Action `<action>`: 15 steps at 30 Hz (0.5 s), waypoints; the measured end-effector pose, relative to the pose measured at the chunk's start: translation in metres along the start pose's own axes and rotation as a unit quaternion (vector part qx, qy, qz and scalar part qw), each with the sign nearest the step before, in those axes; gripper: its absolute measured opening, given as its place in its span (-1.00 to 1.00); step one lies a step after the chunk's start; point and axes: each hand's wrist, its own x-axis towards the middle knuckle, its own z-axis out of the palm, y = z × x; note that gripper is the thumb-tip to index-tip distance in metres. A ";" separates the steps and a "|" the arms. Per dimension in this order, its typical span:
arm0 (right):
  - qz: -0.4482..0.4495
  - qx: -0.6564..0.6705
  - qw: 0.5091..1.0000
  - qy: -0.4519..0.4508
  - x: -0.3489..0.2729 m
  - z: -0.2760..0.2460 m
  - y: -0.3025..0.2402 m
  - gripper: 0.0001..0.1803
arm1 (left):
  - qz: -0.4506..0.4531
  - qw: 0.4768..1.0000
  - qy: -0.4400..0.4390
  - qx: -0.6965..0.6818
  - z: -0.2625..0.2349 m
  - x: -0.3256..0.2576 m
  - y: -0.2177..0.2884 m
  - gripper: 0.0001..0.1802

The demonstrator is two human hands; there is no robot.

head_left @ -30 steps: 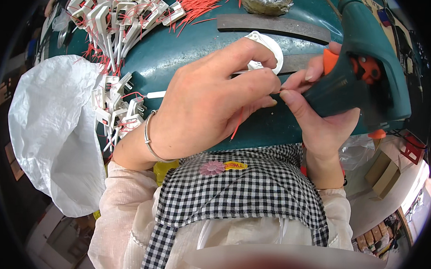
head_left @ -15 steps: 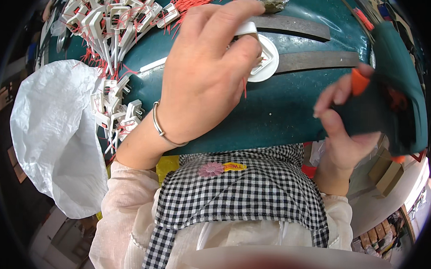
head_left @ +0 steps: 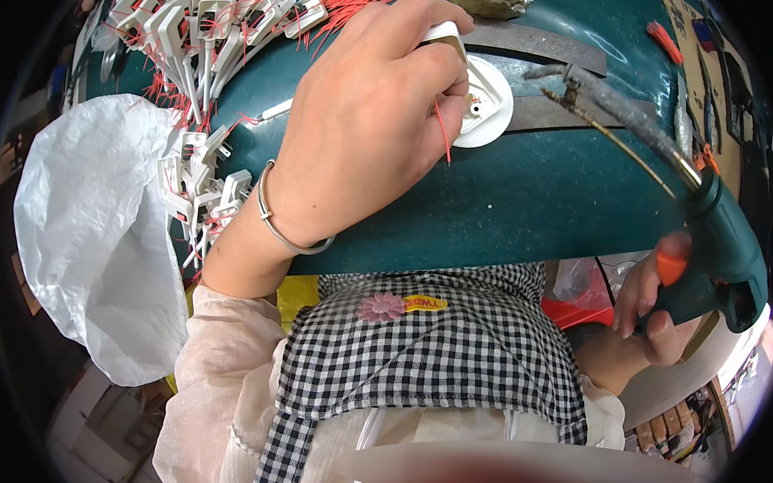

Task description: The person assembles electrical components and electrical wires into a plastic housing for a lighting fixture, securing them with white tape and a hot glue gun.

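My left hand (head_left: 365, 113) is closed on a white plastic piece (head_left: 449, 31) at the top middle. A thin red wire (head_left: 442, 133) sticks out below my fingers. Under the piece is a round white base (head_left: 493, 109) with small metal parts inside, partly hidden by my hand. At the right, my right hand (head_left: 657, 302) grips the handle of a green soldering gun (head_left: 727, 228), with fingers near its orange trigger (head_left: 671, 267). The gun's metal tip (head_left: 571, 82) points up and left, apart from the base, and a thin brassy rod (head_left: 620, 139) runs below it.
White plastic parts with red wires (head_left: 215, 31) are heaped at the back left, with a smaller group (head_left: 197, 179) nearer. Loose red wires (head_left: 348, 2) lie behind my hand. A white plastic bag (head_left: 97, 240) hangs left. Dark metal strips (head_left: 538, 47) lie on the green table (head_left: 455, 218).
The soldering gun has turned, so its tip now shows and reaches toward the base. My right hand has moved lower and rightward. My left hand keeps its hold, shifted slightly.
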 end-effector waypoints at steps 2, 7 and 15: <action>0.014 -0.002 1.000 -0.012 -0.003 0.000 0.000 -0.14 | -0.008 1.000 -0.010 -0.006 -0.003 -0.011 -0.001 -0.82; 0.029 -0.021 0.999 0.031 -0.008 0.007 0.000 -0.13 | -0.370 0.859 -0.354 0.010 -0.027 0.038 0.028 -0.83; 0.032 -0.036 0.997 0.058 -0.009 0.015 0.000 -0.17 | -0.020 0.999 -0.034 0.023 -0.003 -0.009 0.002 -0.84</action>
